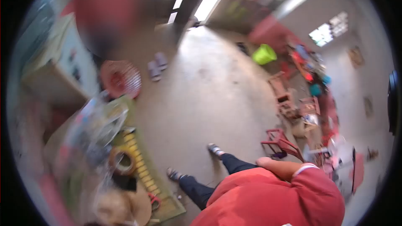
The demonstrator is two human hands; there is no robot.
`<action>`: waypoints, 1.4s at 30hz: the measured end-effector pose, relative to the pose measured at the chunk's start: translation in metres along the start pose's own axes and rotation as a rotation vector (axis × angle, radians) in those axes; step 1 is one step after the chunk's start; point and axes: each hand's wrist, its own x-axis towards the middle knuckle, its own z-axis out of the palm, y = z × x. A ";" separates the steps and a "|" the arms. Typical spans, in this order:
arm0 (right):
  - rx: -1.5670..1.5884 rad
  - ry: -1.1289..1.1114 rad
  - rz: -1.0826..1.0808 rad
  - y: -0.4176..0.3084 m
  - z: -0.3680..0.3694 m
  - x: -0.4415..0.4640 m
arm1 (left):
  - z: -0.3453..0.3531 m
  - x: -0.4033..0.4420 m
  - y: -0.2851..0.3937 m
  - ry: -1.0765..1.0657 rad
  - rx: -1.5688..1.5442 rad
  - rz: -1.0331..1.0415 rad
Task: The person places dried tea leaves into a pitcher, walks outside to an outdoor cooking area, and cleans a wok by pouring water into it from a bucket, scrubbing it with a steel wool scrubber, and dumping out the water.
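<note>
My right hand (264, 162) is beside my red shirt (259, 194), in front of my waist and close to my dark trousers. It is small and soft in the picture, and its fingers cannot be made out. Nothing that it holds is visible. A red stool (278, 140) on the floor is the nearest thing behind it. My left hand does not show. On the left is a table with a green top (169, 211), bearing a roll of tape (122, 161), a yellow strip with dark marks (140, 165), red-handled scissors (154, 201) and blurred clear plastic (111, 121).
A pink basket (121, 79) stands past the table, near pale slippers (157, 67) on the grey floor (197, 88). A lime-green bucket (264, 54) is farther off. Small wooden chairs (280, 96) and clutter line the right wall. A blurred red round shape (109, 10) is upper left.
</note>
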 end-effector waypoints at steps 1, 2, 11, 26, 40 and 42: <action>-0.007 0.042 -0.026 0.005 0.005 0.003 | 0.002 0.010 -0.007 0.003 0.021 -0.029; -0.002 0.029 0.004 0.006 0.004 0.005 | 0.007 0.016 -0.011 -0.001 0.042 -0.053; -0.145 0.088 -0.012 0.011 -0.002 0.009 | 0.006 0.011 0.001 -0.101 -0.005 -0.222; -0.303 0.086 -0.077 0.024 0.000 0.029 | 0.024 0.023 -0.001 -0.069 -0.033 -0.279; -0.574 0.110 -0.116 0.049 0.015 0.072 | 0.011 0.016 0.011 -0.045 -0.051 -0.329; -0.626 0.127 -0.127 0.056 0.023 0.082 | 0.013 0.019 0.008 -0.055 -0.049 -0.329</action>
